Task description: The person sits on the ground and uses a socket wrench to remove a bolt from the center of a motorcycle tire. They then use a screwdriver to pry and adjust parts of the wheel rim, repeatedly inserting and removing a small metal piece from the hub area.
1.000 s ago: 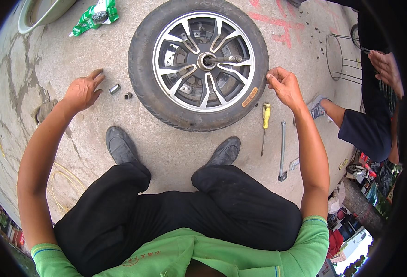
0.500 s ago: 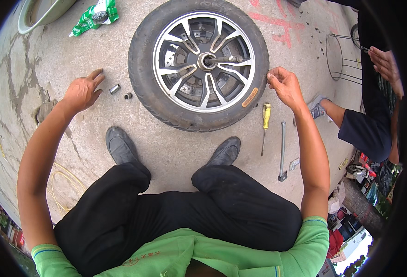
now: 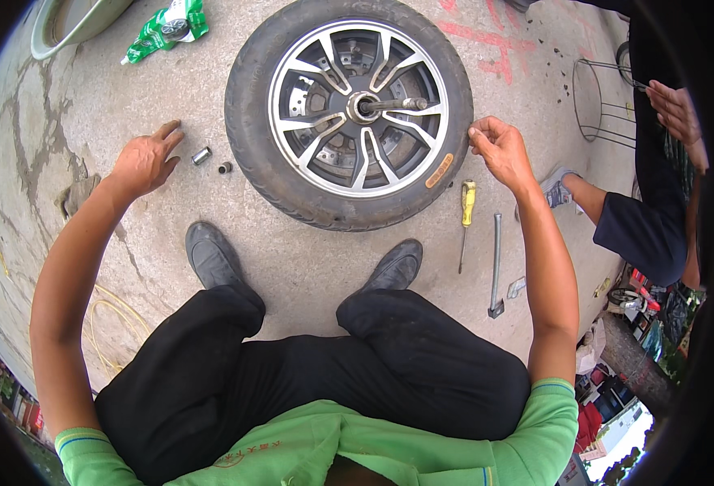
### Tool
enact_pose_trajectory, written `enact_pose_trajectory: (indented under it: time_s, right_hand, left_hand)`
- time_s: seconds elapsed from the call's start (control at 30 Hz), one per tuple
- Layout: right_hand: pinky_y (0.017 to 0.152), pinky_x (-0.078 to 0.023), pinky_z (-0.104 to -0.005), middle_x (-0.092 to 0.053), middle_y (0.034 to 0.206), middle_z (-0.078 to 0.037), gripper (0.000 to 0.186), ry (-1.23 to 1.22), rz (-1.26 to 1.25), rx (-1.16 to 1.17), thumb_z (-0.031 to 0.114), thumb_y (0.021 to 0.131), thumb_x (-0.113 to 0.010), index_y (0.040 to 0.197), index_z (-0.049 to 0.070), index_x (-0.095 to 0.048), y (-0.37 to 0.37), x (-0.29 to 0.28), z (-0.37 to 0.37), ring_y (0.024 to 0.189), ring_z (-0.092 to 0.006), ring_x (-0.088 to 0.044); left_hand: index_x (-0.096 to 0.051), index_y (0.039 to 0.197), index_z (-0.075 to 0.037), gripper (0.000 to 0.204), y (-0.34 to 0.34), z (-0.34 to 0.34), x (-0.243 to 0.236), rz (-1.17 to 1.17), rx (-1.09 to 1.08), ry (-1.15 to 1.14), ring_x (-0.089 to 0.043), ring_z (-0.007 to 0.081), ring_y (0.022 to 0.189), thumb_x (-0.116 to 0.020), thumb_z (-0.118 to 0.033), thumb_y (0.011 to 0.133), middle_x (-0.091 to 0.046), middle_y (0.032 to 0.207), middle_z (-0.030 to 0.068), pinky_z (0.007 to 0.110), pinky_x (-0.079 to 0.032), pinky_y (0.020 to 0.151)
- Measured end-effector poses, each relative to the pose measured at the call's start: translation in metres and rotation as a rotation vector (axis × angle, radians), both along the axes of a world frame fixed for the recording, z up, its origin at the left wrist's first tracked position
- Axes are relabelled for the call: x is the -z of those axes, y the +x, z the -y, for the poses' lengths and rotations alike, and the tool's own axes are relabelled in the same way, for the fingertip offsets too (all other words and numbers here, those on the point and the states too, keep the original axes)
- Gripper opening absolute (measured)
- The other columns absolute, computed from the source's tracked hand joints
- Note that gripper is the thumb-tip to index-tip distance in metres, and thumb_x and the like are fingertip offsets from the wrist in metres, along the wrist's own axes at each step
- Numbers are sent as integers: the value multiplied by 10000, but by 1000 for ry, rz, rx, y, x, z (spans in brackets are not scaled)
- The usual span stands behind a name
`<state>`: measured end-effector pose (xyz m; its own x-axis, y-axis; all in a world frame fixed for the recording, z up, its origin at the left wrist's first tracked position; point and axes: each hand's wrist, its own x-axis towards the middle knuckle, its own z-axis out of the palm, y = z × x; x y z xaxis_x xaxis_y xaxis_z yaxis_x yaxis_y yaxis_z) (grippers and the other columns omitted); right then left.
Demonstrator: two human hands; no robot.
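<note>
A wheel lies flat before me, its black tyre [image 3: 252, 138] around a black and silver spoked rim [image 3: 363, 158]. A metal axle [image 3: 397, 104] sticks out at the hub. My left hand [image 3: 142, 164] is open over the ground left of the wheel, fingers apart, holding nothing. Nearest to it are a shiny metal socket [image 3: 201, 156] and a smaller dark one [image 3: 225, 168]. Beside the tyre's right edge, my right hand [image 3: 501, 152] is closed, fingers curled toward the thumb; anything in them is hidden. Below it lie a yellow-handled screwdriver [image 3: 468, 206] and a long metal bar tool [image 3: 496, 263].
A basin [image 3: 69, 32] and a green-and-white package [image 3: 168, 31] lie at the far left. A wire stand [image 3: 588, 101] is at the right, near another person's hand [image 3: 677, 117] and leg [image 3: 641, 231]. A yellow hose [image 3: 118, 312] curls by my left knee.
</note>
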<state>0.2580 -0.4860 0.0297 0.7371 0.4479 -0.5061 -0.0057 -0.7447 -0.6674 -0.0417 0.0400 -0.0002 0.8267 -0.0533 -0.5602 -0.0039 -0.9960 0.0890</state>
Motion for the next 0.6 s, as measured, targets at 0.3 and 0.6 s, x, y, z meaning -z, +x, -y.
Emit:
enact_pose_trajectory:
  time_s: [0.3,0.6]
  right_hand:
    - [709,-547,-330,-729,833,-118,436,-146,198,67,361,914,-733,1073,-45,-711,3,1,-6,766,-188,-680]
    - [977,-558,-412,-699,1115,-327,984,-295,253,-27,687,788,-762,1290,-147,-618,15,18,0,1081,-392,-707]
  left_hand:
    - [-563,1366,-55,483,4,-3,-2,14,-19,-54,-690,374,1068,-692,-180,918,-520,1499,127,452,-561,922]
    - [-620,1330,-6,528,68,21,-24,29,-653,-416,-703,325,1074,-574,-439,1032,-649,1321,218,395,-550,949]
